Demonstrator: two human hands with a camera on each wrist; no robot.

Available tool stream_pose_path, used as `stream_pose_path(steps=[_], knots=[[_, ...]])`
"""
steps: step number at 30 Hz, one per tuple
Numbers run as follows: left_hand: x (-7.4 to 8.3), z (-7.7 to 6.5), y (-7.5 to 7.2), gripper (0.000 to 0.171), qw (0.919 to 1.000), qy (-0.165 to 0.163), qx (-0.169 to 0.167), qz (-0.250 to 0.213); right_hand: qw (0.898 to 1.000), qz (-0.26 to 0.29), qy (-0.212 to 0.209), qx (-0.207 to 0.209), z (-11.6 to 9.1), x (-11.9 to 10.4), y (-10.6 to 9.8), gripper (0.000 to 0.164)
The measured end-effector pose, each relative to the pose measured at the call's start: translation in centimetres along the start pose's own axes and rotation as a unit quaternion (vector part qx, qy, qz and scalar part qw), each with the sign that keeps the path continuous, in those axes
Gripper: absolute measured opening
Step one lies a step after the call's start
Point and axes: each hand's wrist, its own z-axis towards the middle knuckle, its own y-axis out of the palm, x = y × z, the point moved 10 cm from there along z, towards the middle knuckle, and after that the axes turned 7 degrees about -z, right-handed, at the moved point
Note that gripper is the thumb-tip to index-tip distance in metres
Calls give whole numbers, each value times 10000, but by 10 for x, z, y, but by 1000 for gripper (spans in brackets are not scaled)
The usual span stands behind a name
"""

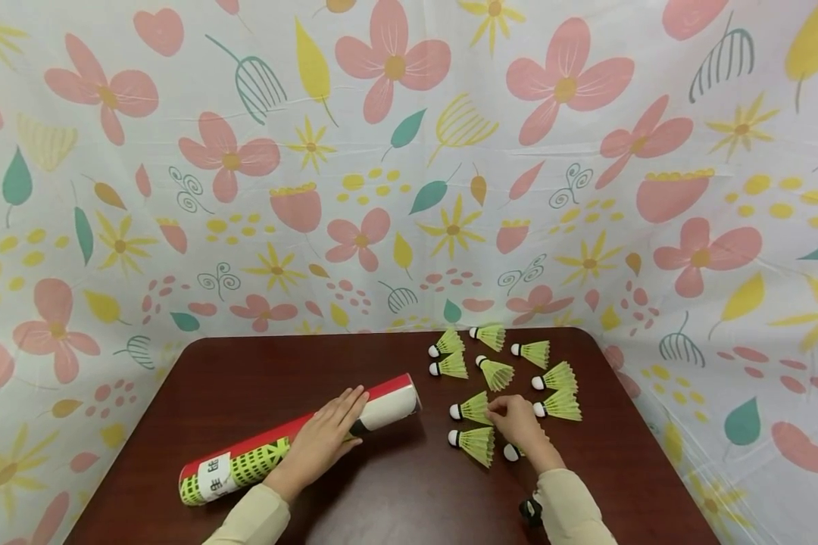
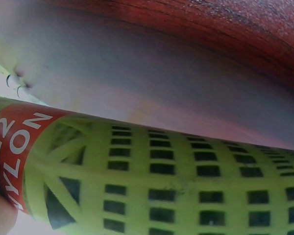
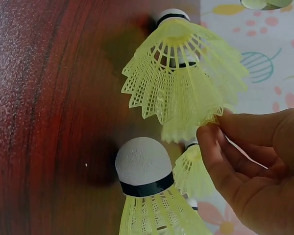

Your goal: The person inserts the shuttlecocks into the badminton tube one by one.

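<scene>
A long shuttlecock tube, red, white and yellow-green, lies slanted across the left half of the table. My left hand rests across its middle with the fingers extended; the left wrist view shows the tube's green printed side up close. Thumb and forefinger of my right hand pinch the skirt edge of a yellow shuttlecock with a white cork. Just nearer on the table is another shuttlecock. One more shuttlecock is partly hidden under my right hand.
Several more shuttlecocks lie scattered over the back right of the dark wooden table. Behind the table and at its right hangs a flower-printed cloth. A small black device sits by my right wrist.
</scene>
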Motion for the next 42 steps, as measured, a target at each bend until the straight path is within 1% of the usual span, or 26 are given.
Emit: stream_pose_path(steps=[5,10,13,17,24,34,39,42], knots=[[0,1,0,85,10000,49,38,27,10000,47,-21,61,2,-1,0,11],[-3,1,-5,84,9999,4,136,34,9999,106,-66,101,4,-7,1,12],[-4,1,-6,84,9999,-30,94,43,9997,91,-107,198,4,-11,-1,12],[-4,0,-5,84,10000,-30,24,81,9990,216,-197,338,4,-19,-4,11],[-2,0,-3,85,10000,12,38,40,9974,525,-252,429,5,-30,-6,11],[-1,0,-3,84,10000,38,32,2,9928,745,-663,670,5,-52,-7,11],[0,1,-1,85,10000,35,21,-48,9921,762,-738,663,5,-60,-3,10],[1,2,-1,85,10000,46,36,-30,9914,719,-871,656,4,-67,-1,9]])
